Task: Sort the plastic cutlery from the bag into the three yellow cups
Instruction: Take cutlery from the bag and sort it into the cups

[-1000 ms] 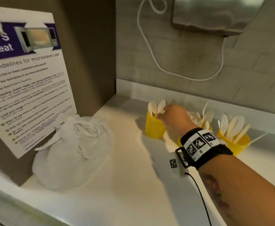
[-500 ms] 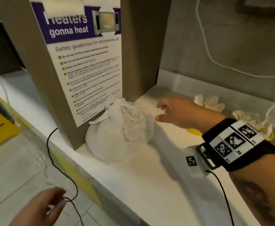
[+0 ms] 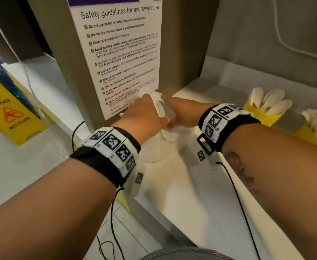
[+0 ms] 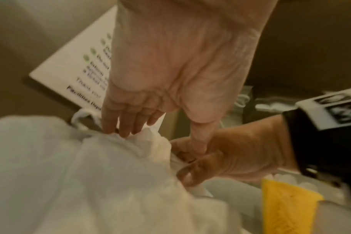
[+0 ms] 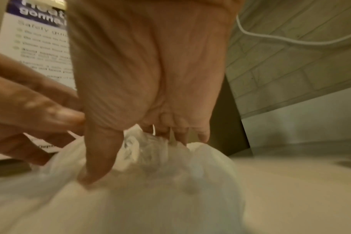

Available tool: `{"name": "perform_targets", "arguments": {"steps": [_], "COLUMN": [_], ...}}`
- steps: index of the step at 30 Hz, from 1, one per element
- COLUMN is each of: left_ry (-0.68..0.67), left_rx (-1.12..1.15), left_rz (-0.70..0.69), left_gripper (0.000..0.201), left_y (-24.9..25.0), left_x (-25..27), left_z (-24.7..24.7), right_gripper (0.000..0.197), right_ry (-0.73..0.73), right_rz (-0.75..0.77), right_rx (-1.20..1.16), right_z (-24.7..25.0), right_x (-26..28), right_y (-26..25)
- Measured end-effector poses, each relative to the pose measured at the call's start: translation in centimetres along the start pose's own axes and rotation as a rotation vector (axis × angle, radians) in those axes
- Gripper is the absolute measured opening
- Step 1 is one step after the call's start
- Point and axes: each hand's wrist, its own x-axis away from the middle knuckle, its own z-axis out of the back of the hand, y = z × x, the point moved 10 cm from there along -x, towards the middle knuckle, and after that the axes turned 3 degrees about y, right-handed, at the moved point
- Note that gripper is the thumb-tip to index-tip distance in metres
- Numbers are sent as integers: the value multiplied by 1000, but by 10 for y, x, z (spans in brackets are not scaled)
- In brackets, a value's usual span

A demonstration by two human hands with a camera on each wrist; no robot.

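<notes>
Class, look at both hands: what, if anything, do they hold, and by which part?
Both the left hand and the right hand grip the white plastic bag at its bunched top.

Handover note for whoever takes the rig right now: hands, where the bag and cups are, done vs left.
Left hand: fingers at the gathered top of the white plastic bag, pinching the plastic.
Right hand: thumb and fingers gripping the same bag top from the other side.
Bag: sitting on the white counter below the microwave safety poster.
Yellow cups: two in the head view, the near cup and the next cup, both already holding white cutlery; the third is out of frame.
Done: some cutlery sorted.
Left: pull more from the bag and sort it.
</notes>
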Motion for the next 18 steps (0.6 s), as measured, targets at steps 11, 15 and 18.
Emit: {"name": "perform_targets", "arguments": {"steps": [11,15,18], "left_ry": [-110,-212,-366], "left_rx": [84,325,528], "left_rz": [-86,-51,-100], "left_gripper": [30,33,24], "left_y": [21,33,63], "left_x": [-34,-30,-16], "left_z": [-43,-44,-49], "right_gripper": [39,54,54], "right_ry": [88,128,144], "right_rz": [-50,-66,-111], "right_rx": [91,-29,-194], "right_z": [-17,-3,7], "right_x": [3,27,56], "right_y": [24,35,44]}}
